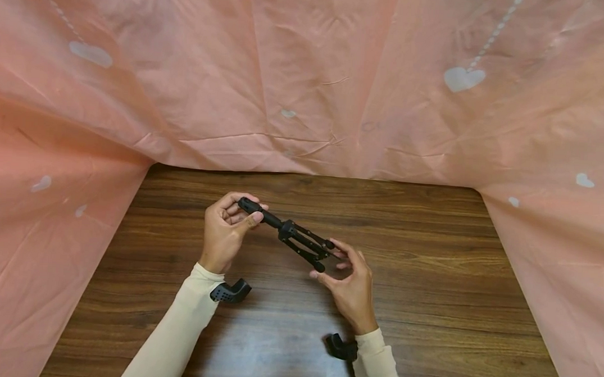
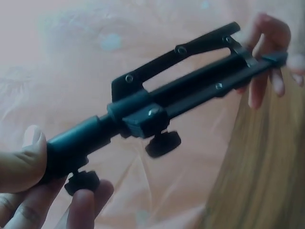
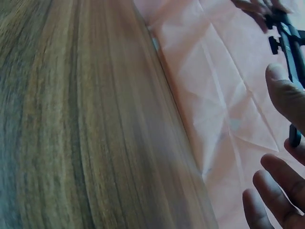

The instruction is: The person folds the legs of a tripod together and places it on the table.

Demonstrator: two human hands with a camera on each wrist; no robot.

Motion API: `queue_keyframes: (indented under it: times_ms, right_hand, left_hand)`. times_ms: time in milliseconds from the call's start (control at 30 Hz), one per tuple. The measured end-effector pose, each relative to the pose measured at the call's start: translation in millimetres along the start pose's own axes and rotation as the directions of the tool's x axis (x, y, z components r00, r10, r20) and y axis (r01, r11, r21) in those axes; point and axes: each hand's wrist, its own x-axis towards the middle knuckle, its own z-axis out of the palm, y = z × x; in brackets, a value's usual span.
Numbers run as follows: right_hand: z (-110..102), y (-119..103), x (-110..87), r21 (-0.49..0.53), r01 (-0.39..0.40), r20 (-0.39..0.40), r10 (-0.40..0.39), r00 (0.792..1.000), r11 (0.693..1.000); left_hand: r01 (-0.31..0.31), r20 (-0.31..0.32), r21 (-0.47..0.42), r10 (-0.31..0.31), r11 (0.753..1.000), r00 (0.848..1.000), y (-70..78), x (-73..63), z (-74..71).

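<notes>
In the head view a small black tripod point(image 1: 300, 239) slants down to the right, held above the wooden table, its legs folded along the centre column. My left hand point(image 1: 224, 236) grips its thick upper end, thumb on one side and fingers curled round beneath. The left wrist view shows one black knob point(image 2: 82, 182) by those fingertips and another knob point(image 2: 163, 144) at the leg collar. My right hand point(image 1: 350, 283) is at the leg ends, thumb and fingers spread around the feet. A rounded foot point(image 3: 295, 136) shows close to its forefinger in the right wrist view.
A dark wood-grain table point(image 1: 429, 284) lies under both hands. Pink cloth point(image 1: 306, 87) with pale hearts hangs along the back and both sides. Black wrist cameras point(image 1: 231, 291) sit on both cream sleeves point(image 1: 174, 323).
</notes>
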Motion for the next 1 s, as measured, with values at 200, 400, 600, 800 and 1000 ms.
queue_keyframes:
  times_ms: [200, 400, 600, 800, 1000]
  right_hand:
    - [-5, -2, 0.6, 0.155, -0.108, 0.08, 0.097, 0.992, 0.982]
    - [-9, -1, 3.3, 0.195, -0.148, 0.139, 0.122, 0.983, 0.97]
    - [-13, 1, 5.5, 0.212, -0.142, 0.157, 0.11, 0.981, 0.967]
    - [-17, 2, 6.8, 0.218, -0.143, 0.177, 0.105, 0.979, 0.965]
    - [-23, 1, 7.5, 0.188, -0.16, 0.209, 0.12, 0.971, 0.969]
  left_hand:
    - [0.039, 0.057, -0.004, -0.039, 0.999, 0.998, -9.2, -4.3, -19.0]
    - [0.047, 0.107, 0.027, -0.05, 0.999, 0.993, -14.3, -6.9, -29.5]
    - [0.032, 0.16, 0.121, -0.051, 0.992, 0.986, -18.4, -8.1, -38.3]
    - [0.01, 0.196, 0.266, -0.064, 0.964, 0.978, -20.9, -8.6, -46.0]
    - [-0.061, 0.246, 0.435, -0.054, 0.899, 0.968, -21.7, -13.0, -51.7]
